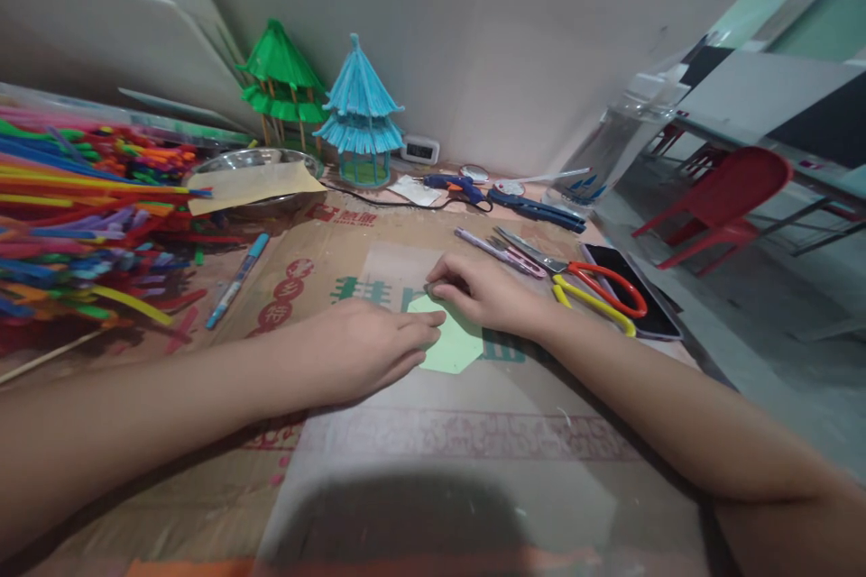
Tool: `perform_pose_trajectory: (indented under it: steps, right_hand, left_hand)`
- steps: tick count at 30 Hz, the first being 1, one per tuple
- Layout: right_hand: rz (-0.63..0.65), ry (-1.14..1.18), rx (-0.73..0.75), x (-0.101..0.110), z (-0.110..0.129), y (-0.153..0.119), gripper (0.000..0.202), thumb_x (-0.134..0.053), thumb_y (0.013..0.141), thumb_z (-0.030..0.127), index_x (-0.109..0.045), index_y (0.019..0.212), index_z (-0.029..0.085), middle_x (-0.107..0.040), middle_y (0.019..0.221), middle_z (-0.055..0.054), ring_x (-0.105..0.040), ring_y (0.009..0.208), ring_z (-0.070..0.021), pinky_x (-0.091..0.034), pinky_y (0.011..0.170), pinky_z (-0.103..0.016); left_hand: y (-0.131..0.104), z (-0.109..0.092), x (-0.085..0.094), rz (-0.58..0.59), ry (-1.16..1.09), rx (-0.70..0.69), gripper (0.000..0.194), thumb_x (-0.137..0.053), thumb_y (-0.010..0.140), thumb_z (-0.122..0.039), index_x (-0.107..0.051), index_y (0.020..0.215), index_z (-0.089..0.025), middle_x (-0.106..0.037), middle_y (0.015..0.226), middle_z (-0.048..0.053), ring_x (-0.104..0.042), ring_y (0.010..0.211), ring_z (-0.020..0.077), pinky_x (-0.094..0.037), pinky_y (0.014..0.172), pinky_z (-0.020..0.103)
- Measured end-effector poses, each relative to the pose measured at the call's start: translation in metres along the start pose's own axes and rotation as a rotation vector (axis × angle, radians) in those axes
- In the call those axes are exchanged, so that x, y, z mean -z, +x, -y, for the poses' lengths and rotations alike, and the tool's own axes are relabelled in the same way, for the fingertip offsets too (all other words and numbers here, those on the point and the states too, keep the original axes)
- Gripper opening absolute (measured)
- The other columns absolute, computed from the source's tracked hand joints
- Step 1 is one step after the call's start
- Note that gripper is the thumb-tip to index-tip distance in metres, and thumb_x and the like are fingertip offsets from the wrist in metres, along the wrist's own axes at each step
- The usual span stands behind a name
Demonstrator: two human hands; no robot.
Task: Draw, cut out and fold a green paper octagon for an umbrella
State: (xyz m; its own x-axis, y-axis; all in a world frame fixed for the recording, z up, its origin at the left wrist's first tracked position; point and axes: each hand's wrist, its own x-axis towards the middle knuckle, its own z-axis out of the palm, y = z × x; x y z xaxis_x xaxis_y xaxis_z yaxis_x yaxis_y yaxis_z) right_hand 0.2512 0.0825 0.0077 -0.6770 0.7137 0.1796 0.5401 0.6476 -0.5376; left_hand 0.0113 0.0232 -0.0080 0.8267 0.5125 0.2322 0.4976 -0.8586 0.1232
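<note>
A light green piece of paper (452, 344) with angled corners lies on the cardboard-covered table. My left hand (379, 344) rests palm down, its fingers stretched out over the paper's left side. At the paper's far edge, my right hand (477, 290) is closed, thumb and forefinger pinched together. Something small and dark shows by those fingertips, too little of it to name. Just right of that hand lie scissors (565, 269) with one red and one yellow handle, a purple pen (483, 245) and a pink-handled tool (528, 263).
Pipe cleaners (87, 225) crowd the left, near a blue marker (236, 281) and a bowl with yellow paper (261, 187). Behind stand green (280, 63) and blue (360, 99) pavilion models, a small clock (420, 150) and a glue gun (456, 187). A phone (636, 293) and clear bottle (609, 144) are right.
</note>
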Motion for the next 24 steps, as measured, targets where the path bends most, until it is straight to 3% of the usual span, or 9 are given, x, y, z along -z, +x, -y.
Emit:
perform_pose_trajectory:
  steps: [4, 7, 12, 18, 24]
  right_hand:
    - [-0.066, 0.030, -0.055, -0.0032, -0.0007, 0.0015, 0.008, -0.059, 0.098, 0.025, -0.063, 0.101, 0.019, -0.072, 0.089, -0.005, -0.063, 0.076, -0.0178, -0.046, 0.071, -0.030]
    - [-0.036, 0.153, -0.081, -0.0007, -0.0010, 0.0014, 0.009, -0.059, 0.098, 0.028, -0.062, 0.100, 0.020, -0.071, 0.090, -0.004, -0.066, 0.080, -0.0180, -0.049, 0.073, -0.030]
    - [-0.033, 0.025, -0.041, -0.0030, -0.0005, 0.0025, 0.006, -0.060, 0.097, 0.024, -0.064, 0.100, 0.020, -0.072, 0.088, -0.004, -0.063, 0.076, -0.0169, -0.046, 0.070, -0.029]
    - [-0.071, 0.115, -0.079, -0.0030, -0.0020, 0.0020, 0.007, -0.061, 0.097, 0.026, -0.062, 0.099, 0.020, -0.072, 0.089, -0.004, -0.065, 0.078, -0.0176, -0.049, 0.071, -0.029]
    - [-0.035, 0.030, -0.049, -0.0029, 0.0007, 0.0013, 0.005, -0.061, 0.096, 0.022, -0.064, 0.099, 0.020, -0.073, 0.089, -0.004, -0.065, 0.078, -0.0175, -0.046, 0.071, -0.029]
  left_hand:
    - [0.0001, -0.0012, 0.0014, 0.005, 0.036, -0.004, 0.026, -0.048, 0.108, -0.028, -0.068, 0.124, -0.023, -0.078, 0.120, 0.006, -0.076, 0.075, 0.0191, -0.056, 0.070, 0.031]
    - [0.0007, -0.0021, 0.0025, 0.011, 0.066, -0.014, 0.025, -0.049, 0.107, -0.027, -0.069, 0.122, -0.022, -0.076, 0.130, 0.007, -0.076, 0.076, 0.0198, -0.056, 0.068, 0.032]
    - [0.0006, -0.0015, 0.0019, 0.022, 0.052, -0.012, 0.027, -0.048, 0.107, -0.028, -0.068, 0.125, -0.023, -0.080, 0.112, 0.006, -0.076, 0.074, 0.0205, -0.055, 0.068, 0.031]
    - [-0.0006, -0.0010, 0.0024, 0.012, 0.032, 0.003, 0.027, -0.047, 0.108, -0.029, -0.068, 0.124, -0.024, -0.078, 0.122, 0.007, -0.075, 0.076, 0.0187, -0.056, 0.074, 0.031]
    - [0.0013, -0.0015, 0.0027, 0.010, 0.070, -0.019, 0.022, -0.050, 0.107, -0.027, -0.067, 0.120, -0.023, -0.080, 0.111, 0.005, -0.076, 0.073, 0.0195, -0.054, 0.065, 0.030]
